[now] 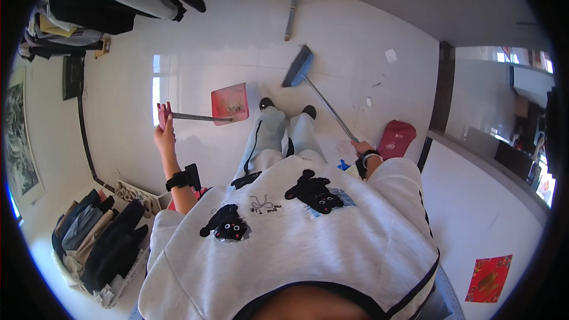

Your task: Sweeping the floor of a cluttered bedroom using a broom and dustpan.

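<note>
My left hand (165,132) grips the red handle end of a long-handled dustpan (229,103), whose red pan rests on the floor left of my feet with some debris in it. My right hand (365,150) is closed around the grey metal pole of a broom (298,66). The blue broom head with dark bristles lies on the tiles ahead of my feet, tilted. Small scraps and bits of dirt (369,101) are scattered on the floor to the right of the pole. A white piece of paper (390,55) lies farther off.
A dark red bag (396,139) lies right of my right hand. A curved grey metal leg (290,22) stands on the floor ahead. Clothes hang at the upper left, and a rack of folded clothes (98,235) stands at the lower left. A wall edge (484,173) runs along the right.
</note>
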The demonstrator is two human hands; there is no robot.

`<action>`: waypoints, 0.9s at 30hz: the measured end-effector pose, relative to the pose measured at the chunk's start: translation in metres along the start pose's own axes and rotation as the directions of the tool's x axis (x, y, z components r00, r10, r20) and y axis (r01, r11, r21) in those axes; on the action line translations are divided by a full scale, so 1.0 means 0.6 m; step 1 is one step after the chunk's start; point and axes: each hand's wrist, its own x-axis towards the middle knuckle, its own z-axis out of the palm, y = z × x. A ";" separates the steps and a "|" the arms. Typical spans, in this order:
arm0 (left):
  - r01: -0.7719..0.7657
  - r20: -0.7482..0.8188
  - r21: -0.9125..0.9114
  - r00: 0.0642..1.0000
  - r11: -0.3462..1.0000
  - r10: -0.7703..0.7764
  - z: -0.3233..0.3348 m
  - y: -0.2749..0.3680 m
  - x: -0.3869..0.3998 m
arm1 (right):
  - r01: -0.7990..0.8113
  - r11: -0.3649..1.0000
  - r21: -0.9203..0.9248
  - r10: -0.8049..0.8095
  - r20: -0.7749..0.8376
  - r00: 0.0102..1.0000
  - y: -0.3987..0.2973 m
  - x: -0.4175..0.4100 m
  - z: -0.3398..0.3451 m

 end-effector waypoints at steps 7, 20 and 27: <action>-0.128 0.171 0.052 0.978 0.990 0.117 0.081 0.120 -0.050 | -0.176 0.980 -0.087 0.132 -0.372 0.919 0.371 0.066 -0.024; -0.359 0.723 -0.034 0.635 0.933 0.270 0.302 0.381 -0.167 | 0.083 0.227 0.970 0.153 -0.120 0.981 0.326 -0.240 0.106; -0.508 0.969 0.000 0.214 0.862 0.126 0.479 0.495 -0.207 | 0.088 -0.231 0.969 0.041 -0.081 0.996 0.118 -0.306 0.239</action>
